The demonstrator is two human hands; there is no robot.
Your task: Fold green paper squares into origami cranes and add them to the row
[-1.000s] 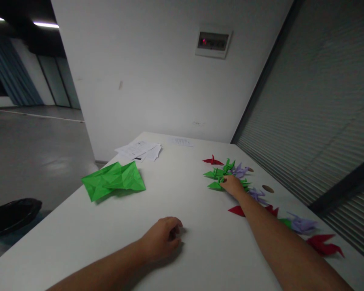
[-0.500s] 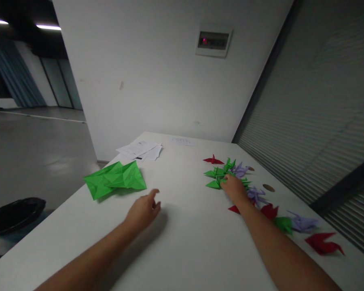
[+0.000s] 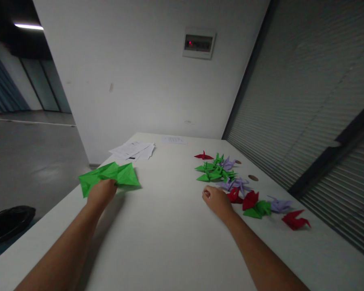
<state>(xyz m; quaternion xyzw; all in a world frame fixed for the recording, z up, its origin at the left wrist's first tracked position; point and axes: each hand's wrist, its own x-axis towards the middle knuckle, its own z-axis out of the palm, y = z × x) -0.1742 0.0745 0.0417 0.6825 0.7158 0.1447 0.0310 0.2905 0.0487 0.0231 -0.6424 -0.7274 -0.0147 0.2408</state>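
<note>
Since the earlier frames, the left hand has been carried from the middle of the frame to the left, onto the creased green paper sheet; the right hand has been drawn back from the green cranes toward the centre.

The white table fills the lower frame; its near edge is cut off at the bottom, as are both forearms. A white wall with a small panel stands behind it, slatted blinds fill the right side, and a dim hall is seen at the upper left.

The sheet lies left of centre. Its near edge is covered by the left hand; whether the fingers are closed on it cannot be told. The right hand is loosely curled and holds nothing, just beside a red crane. The folded cranes are spread right of centre. White papers lie at the far edge, print unreadable. A dark object at lower left is hard to identify.
</note>
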